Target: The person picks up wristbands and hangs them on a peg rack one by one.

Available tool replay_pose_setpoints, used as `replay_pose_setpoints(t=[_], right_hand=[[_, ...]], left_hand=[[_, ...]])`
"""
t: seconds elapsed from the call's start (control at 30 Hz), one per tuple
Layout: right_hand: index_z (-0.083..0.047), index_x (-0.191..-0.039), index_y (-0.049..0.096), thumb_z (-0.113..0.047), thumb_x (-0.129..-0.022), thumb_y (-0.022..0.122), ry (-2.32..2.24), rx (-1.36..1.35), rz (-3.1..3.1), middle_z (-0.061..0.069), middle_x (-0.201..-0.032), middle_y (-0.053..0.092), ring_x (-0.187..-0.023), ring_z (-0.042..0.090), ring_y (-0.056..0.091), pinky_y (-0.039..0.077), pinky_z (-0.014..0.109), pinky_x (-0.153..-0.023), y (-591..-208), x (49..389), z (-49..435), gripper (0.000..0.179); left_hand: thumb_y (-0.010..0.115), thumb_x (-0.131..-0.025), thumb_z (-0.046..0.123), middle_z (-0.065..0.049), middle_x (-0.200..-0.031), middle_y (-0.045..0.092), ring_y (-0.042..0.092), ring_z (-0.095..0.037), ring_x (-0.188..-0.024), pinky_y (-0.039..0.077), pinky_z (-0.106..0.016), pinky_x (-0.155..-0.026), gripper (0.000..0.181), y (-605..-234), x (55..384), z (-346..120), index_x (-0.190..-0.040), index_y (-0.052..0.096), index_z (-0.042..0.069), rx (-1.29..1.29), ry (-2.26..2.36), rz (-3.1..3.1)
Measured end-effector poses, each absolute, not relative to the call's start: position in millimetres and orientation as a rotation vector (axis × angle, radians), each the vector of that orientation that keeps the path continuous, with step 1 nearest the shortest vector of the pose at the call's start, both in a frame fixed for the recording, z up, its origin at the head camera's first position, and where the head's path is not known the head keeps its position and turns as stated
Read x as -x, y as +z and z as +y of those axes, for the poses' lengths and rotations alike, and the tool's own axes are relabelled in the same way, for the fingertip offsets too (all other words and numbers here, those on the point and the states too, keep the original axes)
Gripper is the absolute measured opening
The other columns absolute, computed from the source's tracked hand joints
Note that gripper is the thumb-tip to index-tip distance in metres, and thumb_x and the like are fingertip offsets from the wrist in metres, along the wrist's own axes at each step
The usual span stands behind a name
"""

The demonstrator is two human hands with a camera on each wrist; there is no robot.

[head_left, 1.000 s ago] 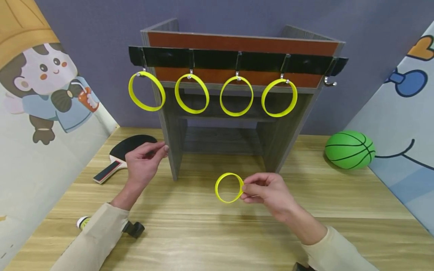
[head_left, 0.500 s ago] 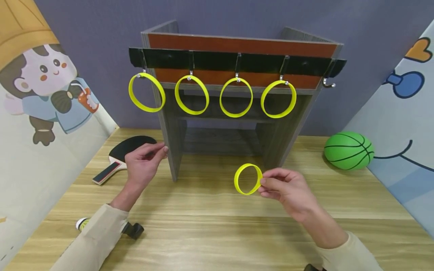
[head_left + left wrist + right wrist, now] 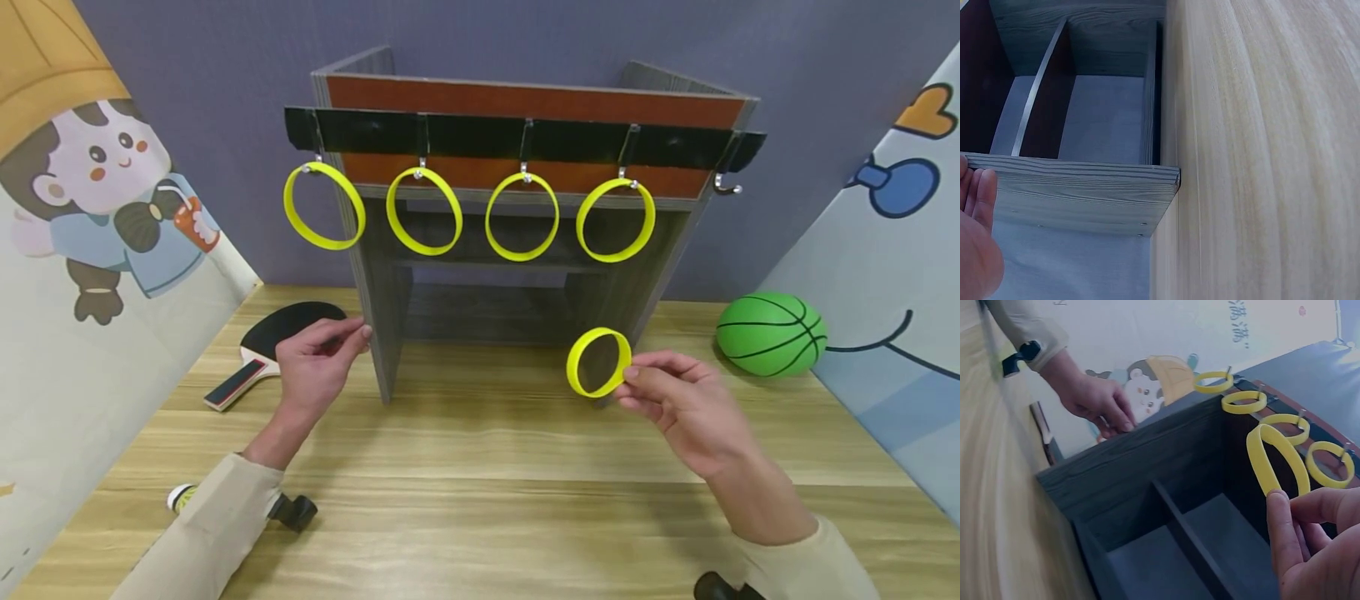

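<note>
My right hand (image 3: 697,412) pinches a yellow ring (image 3: 577,367) by its right side. It is held upright in front of the grey wooden shelf (image 3: 384,333), above the table. With thumb and fingers, my left hand (image 3: 318,362) grips the front edge of the shelf's left side panel, also seen in the left wrist view (image 3: 1072,172). Several more yellow rings (image 3: 522,257) hang from metal hooks on a black strip (image 3: 480,137) across the shelf's top. At the strip's right end a hook (image 3: 727,187) bears no ring.
Behind my left hand lies a table tennis bat (image 3: 281,329). A green ball (image 3: 772,333) marked like a basketball sits on the right side of the wooden table (image 3: 465,517). Part of a white-ended object (image 3: 180,497) shows beside the left sleeve. Printed panels stand on both sides.
My right hand has carried the yellow ring to the right and upward, toward the shelf's right side. My left hand stays on the side panel.
</note>
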State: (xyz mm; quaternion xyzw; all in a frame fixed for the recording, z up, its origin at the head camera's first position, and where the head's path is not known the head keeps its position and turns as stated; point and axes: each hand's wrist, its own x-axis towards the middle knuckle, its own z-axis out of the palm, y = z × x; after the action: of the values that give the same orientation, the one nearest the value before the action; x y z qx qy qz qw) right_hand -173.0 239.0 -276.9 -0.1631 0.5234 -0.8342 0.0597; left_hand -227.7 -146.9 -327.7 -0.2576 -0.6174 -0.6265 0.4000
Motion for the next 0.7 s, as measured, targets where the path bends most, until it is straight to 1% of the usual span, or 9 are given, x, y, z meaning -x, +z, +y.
replay_pose_setpoints(t=[0.13, 0.37, 0.57, 0.7], right_hand=[[0.005, -0.092, 0.07, 0.018, -0.091, 0.047, -2.574, 0.493, 1.552, 0.016, -0.083, 0.069, -0.072, 0.023, 0.069, 0.056, 0.03, -0.069, -270.1, 173.5, 247.3, 0.027], [0.005, -0.093, 0.07, 0.013, -0.092, 0.05, -2.618, 0.422, 1.631, 0.016, -0.086, 0.07, -0.072, 0.023, 0.069, 0.056, 0.029, -0.069, -253.3, 175.0, 260.9, 0.021], [0.009, -0.096, 0.068, 0.012, -0.092, 0.051, -2.698, 0.374, 1.563, 0.019, -0.087, 0.068, -0.073, 0.027, 0.069, 0.056, 0.034, -0.071, -234.2, 180.7, 276.6, 0.017], [0.008, -0.098, 0.068, 0.009, -0.092, 0.053, -2.717, 0.3, 1.607, 0.019, -0.089, 0.067, -0.073, 0.027, 0.068, 0.056, 0.034, -0.071, -222.6, 185.0, 285.2, 0.015]], left_hand=[[0.066, -0.071, -0.027, -0.03, -0.072, 0.061, 0.066, -0.013, -0.059, 0.051, -0.016, -0.054, 0.015, -327.2, 227.5, -147.1, -0.084, 0.066, -0.02, 0.65, -1.57, -1.574], [0.066, -0.071, -0.027, -0.029, -0.072, 0.062, 0.066, -0.013, -0.059, 0.051, -0.016, -0.054, 0.016, -329.2, 228.9, -148.3, -0.085, 0.067, -0.018, 0.645, -1.562, -1.578], [0.066, -0.072, -0.026, -0.029, -0.072, 0.062, 0.066, -0.013, -0.059, 0.052, -0.016, -0.054, 0.015, -328.2, 228.6, -147.8, -0.084, 0.067, -0.018, 0.649, -1.556, -1.579], [0.065, -0.071, -0.027, -0.029, -0.072, 0.062, 0.066, -0.013, -0.059, 0.052, -0.017, -0.054, 0.015, -329.6, 230.2, -148.2, -0.084, 0.067, -0.018, 0.653, -1.558, -1.575]])
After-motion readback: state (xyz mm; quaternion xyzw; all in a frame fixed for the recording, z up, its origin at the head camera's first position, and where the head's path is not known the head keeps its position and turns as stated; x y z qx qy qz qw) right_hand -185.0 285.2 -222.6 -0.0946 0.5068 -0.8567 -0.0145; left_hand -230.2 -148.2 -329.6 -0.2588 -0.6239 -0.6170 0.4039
